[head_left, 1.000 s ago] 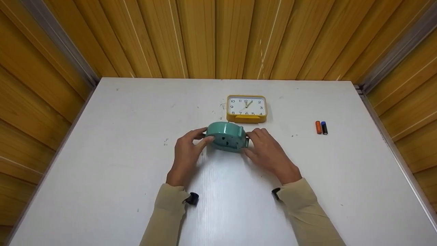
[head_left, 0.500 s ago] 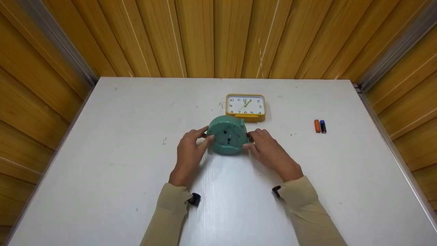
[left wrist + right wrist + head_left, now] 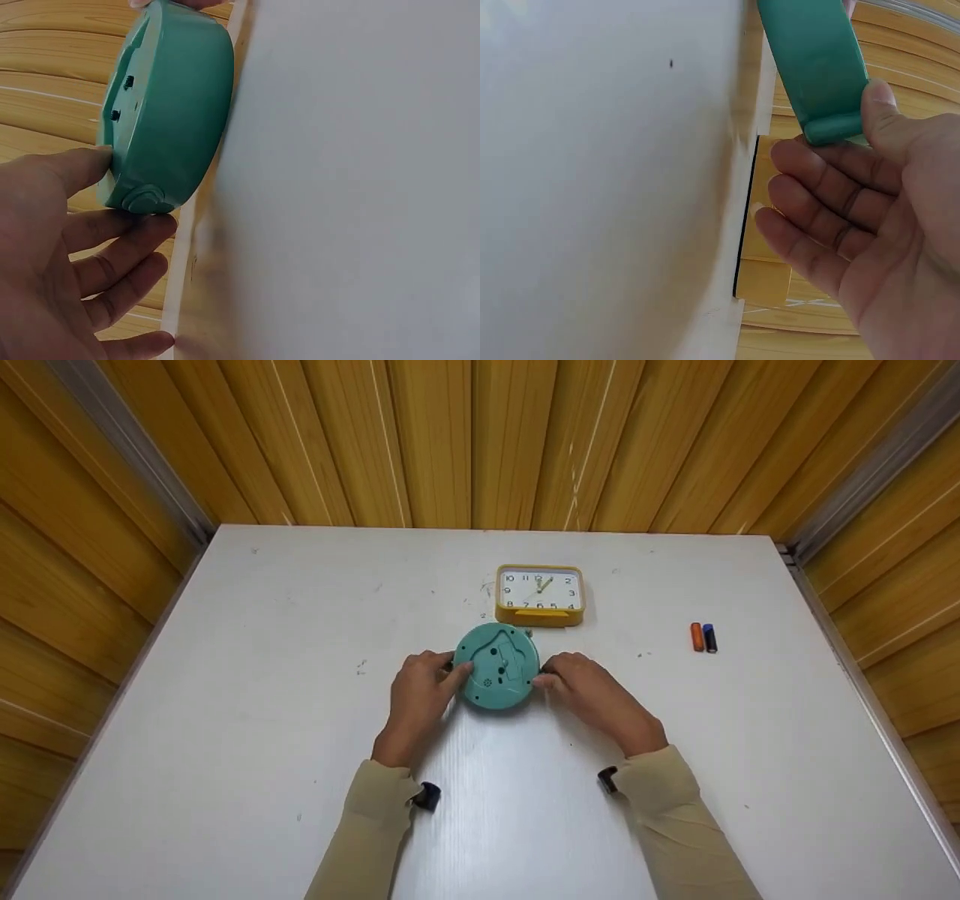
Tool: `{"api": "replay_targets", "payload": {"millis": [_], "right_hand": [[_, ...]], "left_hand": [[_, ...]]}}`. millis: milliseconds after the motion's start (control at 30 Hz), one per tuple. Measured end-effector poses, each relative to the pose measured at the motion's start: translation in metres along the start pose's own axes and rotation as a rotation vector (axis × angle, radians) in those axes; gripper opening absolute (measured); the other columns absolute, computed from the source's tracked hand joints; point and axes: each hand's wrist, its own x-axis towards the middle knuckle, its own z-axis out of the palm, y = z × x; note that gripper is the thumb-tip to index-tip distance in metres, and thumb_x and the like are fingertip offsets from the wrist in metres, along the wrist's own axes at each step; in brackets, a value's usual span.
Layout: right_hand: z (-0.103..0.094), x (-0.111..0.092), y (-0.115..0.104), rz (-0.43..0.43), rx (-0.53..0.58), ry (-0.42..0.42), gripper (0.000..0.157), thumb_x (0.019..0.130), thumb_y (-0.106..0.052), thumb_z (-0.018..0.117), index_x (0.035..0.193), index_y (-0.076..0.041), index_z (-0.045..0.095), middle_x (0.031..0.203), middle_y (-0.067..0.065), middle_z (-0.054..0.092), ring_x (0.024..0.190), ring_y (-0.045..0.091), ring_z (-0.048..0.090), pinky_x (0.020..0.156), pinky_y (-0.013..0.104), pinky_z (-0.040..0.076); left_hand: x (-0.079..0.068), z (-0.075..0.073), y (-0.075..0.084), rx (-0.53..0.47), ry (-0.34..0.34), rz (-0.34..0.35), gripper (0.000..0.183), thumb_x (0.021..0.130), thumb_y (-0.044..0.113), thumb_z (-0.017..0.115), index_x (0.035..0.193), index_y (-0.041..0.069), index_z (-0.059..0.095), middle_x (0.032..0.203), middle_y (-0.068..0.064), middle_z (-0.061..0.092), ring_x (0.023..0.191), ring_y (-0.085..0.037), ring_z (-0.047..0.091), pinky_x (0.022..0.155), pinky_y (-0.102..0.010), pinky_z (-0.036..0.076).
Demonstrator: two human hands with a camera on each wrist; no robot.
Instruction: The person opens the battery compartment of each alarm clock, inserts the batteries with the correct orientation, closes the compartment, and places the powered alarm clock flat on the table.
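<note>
A round teal alarm clock (image 3: 507, 690) has its back turned up toward the head camera, showing small dark knobs, a speaker grille and a rectangular cover outline. My left hand (image 3: 421, 694) pinches its left edge, thumb on the back and fingers under the side. On the opposite edge, my right hand (image 3: 592, 694) pinches it the same way. The left wrist view shows the clock's curved side (image 3: 187, 105) tilted above the white tabletop. In the right wrist view the thumb (image 3: 879, 101) presses near a rounded foot on the rim. The dial is hidden.
Just beyond the teal clock lies a yellow rectangular alarm clock (image 3: 540, 619), dial up. To the right, an orange battery (image 3: 697, 637) and a black-and-blue battery (image 3: 710, 639) lie side by side on the white table (image 3: 225, 697). Wood-patterned panels (image 3: 435, 442) enclose the back and sides.
Both hands have tipped the teal clock so its back, earlier seen at a slant, now faces up toward the head camera. The yellow clock and batteries keep their places.
</note>
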Motion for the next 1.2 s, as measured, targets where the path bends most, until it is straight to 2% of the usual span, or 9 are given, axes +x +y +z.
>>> {"api": "replay_targets", "payload": {"millis": [267,467,533,667,733,833,967,1200], "right_hand": [[0.002,0.002,0.004,0.012,0.039,-0.070,0.024,0.109,-0.030,0.062,0.100,-0.008,0.068,0.089,0.000,0.061,0.091,0.022,0.056,0.089,0.043,0.048],[0.001,0.002,0.001,0.030,0.020,-0.079,0.021,0.109,-0.027,0.062,0.100,-0.009,0.070,0.089,-0.001,0.064,0.090,0.021,0.057,0.088,0.042,0.048],[0.001,0.001,0.000,0.033,0.016,-0.081,0.021,0.109,-0.027,0.062,0.100,-0.009,0.070,0.089,0.000,0.064,0.090,0.021,0.057,0.088,0.042,0.048],[0.001,0.001,-0.002,0.049,0.006,-0.085,0.022,0.110,-0.028,0.061,0.101,-0.010,0.070,0.088,-0.001,0.063,0.089,0.022,0.057,0.086,0.041,0.048],[0.002,0.001,-0.003,0.061,0.002,-0.083,0.023,0.110,-0.029,0.061,0.102,-0.010,0.070,0.089,-0.001,0.063,0.089,0.022,0.058,0.086,0.041,0.048],[0.002,0.001,-0.005,0.079,-0.002,-0.074,0.023,0.110,-0.030,0.061,0.105,-0.010,0.071,0.091,0.000,0.064,0.091,0.023,0.058,0.088,0.042,0.049],[0.002,-0.001,-0.008,0.107,-0.007,-0.054,0.024,0.109,-0.031,0.062,0.108,-0.008,0.070,0.096,0.003,0.064,0.094,0.024,0.057,0.088,0.043,0.049],[0.004,-0.001,-0.012,0.143,-0.054,-0.038,0.022,0.109,-0.029,0.060,0.114,-0.007,0.066,0.103,0.005,0.061,0.096,0.025,0.057,0.091,0.043,0.050]], "left_hand": [[-0.001,0.002,0.002,0.040,-0.022,-0.010,0.039,0.100,0.033,0.076,0.120,0.000,0.079,0.100,-0.009,0.075,0.100,-0.026,0.062,0.089,-0.043,0.051],[-0.002,0.006,0.002,0.053,-0.001,-0.016,0.039,0.100,0.034,0.076,0.119,0.000,0.079,0.102,-0.009,0.074,0.099,-0.026,0.063,0.093,-0.043,0.050],[-0.002,0.006,0.002,0.051,0.006,-0.020,0.038,0.100,0.034,0.076,0.119,0.001,0.079,0.104,-0.009,0.075,0.100,-0.028,0.063,0.099,-0.046,0.048],[-0.003,0.006,0.003,0.051,0.002,-0.038,0.038,0.101,0.034,0.075,0.121,0.002,0.078,0.111,-0.011,0.076,0.110,-0.031,0.064,0.117,-0.058,0.033],[-0.003,0.006,0.004,0.057,-0.011,-0.049,0.039,0.101,0.035,0.074,0.123,0.003,0.077,0.115,-0.011,0.075,0.115,-0.032,0.063,0.121,-0.064,0.024],[-0.003,0.006,0.003,0.073,-0.036,-0.050,0.041,0.102,0.037,0.071,0.125,0.003,0.075,0.117,-0.011,0.074,0.118,-0.033,0.061,0.121,-0.068,0.019],[-0.003,0.004,0.002,0.095,-0.068,-0.028,0.046,0.103,0.041,0.069,0.128,0.003,0.073,0.116,-0.010,0.072,0.117,-0.033,0.059,0.118,-0.069,0.021],[-0.003,0.001,-0.002,0.152,-0.104,0.020,0.050,0.104,0.045,0.065,0.131,0.004,0.072,0.116,-0.010,0.067,0.115,-0.033,0.057,0.112,-0.065,0.031]]}}
